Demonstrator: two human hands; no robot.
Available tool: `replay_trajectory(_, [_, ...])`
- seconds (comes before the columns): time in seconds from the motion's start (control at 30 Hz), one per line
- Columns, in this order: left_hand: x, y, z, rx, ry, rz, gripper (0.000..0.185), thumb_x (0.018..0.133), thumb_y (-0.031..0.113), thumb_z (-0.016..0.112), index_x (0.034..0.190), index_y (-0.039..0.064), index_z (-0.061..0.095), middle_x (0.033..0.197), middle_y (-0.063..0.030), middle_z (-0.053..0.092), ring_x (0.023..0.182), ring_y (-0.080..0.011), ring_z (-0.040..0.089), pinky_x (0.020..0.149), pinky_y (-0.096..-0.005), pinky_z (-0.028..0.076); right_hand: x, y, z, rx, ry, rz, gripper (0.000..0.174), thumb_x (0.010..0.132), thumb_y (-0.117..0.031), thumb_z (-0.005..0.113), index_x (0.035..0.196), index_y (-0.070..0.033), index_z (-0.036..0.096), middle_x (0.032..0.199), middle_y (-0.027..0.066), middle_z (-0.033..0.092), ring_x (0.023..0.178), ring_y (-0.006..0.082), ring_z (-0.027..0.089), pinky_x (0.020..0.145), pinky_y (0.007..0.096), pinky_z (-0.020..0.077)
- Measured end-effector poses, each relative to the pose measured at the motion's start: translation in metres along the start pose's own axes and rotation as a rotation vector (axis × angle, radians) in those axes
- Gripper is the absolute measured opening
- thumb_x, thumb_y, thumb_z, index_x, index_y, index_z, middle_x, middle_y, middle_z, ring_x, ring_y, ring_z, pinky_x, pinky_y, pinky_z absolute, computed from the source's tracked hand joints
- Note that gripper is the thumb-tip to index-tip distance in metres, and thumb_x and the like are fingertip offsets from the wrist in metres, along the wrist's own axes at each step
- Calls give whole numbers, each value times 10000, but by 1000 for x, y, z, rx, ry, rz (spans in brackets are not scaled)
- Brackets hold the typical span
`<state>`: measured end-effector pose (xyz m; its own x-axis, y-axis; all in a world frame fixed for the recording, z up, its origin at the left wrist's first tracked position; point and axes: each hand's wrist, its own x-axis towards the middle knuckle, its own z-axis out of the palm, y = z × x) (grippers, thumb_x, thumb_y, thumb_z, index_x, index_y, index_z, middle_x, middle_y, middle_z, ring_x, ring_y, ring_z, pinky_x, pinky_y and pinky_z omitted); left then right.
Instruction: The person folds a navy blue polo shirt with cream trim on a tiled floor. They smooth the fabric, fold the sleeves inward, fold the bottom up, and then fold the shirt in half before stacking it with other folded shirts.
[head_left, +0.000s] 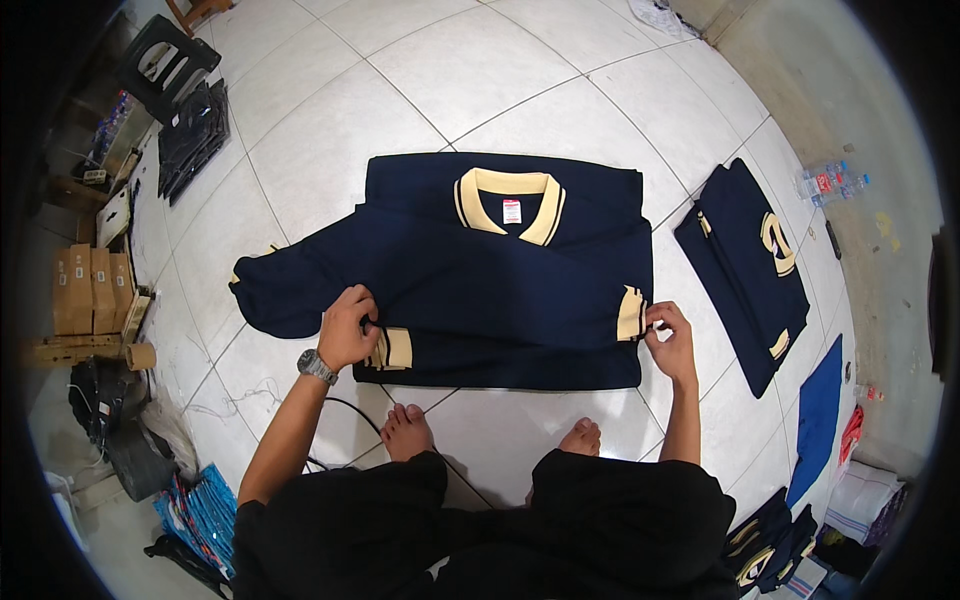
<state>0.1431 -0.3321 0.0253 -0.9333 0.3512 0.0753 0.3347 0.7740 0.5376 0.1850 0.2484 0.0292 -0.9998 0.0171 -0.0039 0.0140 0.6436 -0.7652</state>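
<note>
A navy polo shirt (480, 277) with a cream striped collar (510, 201) lies partly folded on the floor before me, over more navy fabric. My left hand (349, 327) grips its dark fabric at the lower left, beside a cream cuff (400, 349). At the right edge, my right hand (670, 337) pinches the border of another cream cuff (631, 313), which looks layered. A navy sleeve (281, 296) spreads out to the left, rumpled, beyond my left hand. A white label (511, 211) with writing sits inside the neck.
White floor tiles (510, 82) surround the shirt. Folded navy shirts (742, 277) lie at the right, near plastic bottles (829, 184) and blue cloth (816, 424). At the left are a stool (161, 64), packed dark garments (193, 139) and cardboard boxes (90, 291). A black cable (352, 407) runs by my feet.
</note>
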Motion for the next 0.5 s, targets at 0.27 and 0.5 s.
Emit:
replay_trajectory(0.27, [10, -6, -8, -19, -106, -42, 79, 718, 90, 651, 763, 30, 627, 772, -122, 636, 710, -384, 660, 652, -458, 535, 5, -24, 21, -216, 107, 231, 224, 925, -188, 834, 876, 15, 753, 869, 120, 718, 786, 217, 705, 738, 371, 553])
replay_trajectory(0.5, [4, -14, -8, -79, -43, -95, 52, 739, 89, 663, 755, 46, 640, 779, -107, 656, 679, -356, 671, 644, -445, 541, -2, -21, 17, 601, -13, 557, 140, 996, -83, 728, 1058, 27, 666, 720, 44, 650, 519, 116, 612, 450, 254, 445])
